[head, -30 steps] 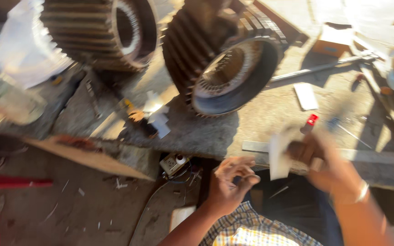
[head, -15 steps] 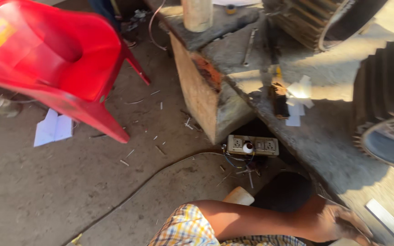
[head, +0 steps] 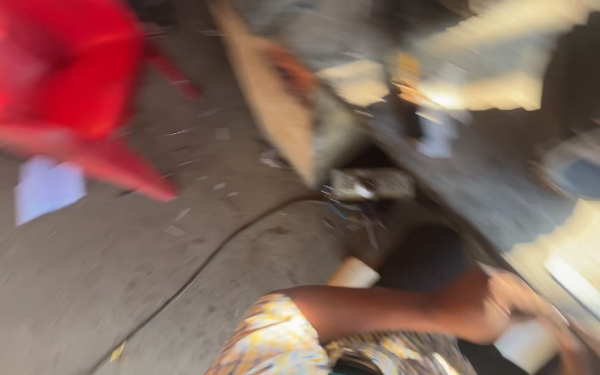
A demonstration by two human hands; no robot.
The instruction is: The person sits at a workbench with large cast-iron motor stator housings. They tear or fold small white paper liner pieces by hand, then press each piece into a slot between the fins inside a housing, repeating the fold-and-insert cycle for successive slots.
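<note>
Nearest: a forearm in a patterned short sleeve (head: 272, 333) is stretched across the lower frame. The left hand (head: 484, 309) is seen against a pale, blocky object (head: 526, 344) by the worktop (head: 480, 187) edge; through the blur it cannot be told whether that is gripped. The right hand is out of view, though visible a second ago. Since half a second ago, little has shifted. Middle: a small grey box (head: 373, 184), a thin cable (head: 210, 264), gritty concrete floor. Far: white paper (head: 46, 187), glossy red plastic chair (head: 57, 83).
</note>
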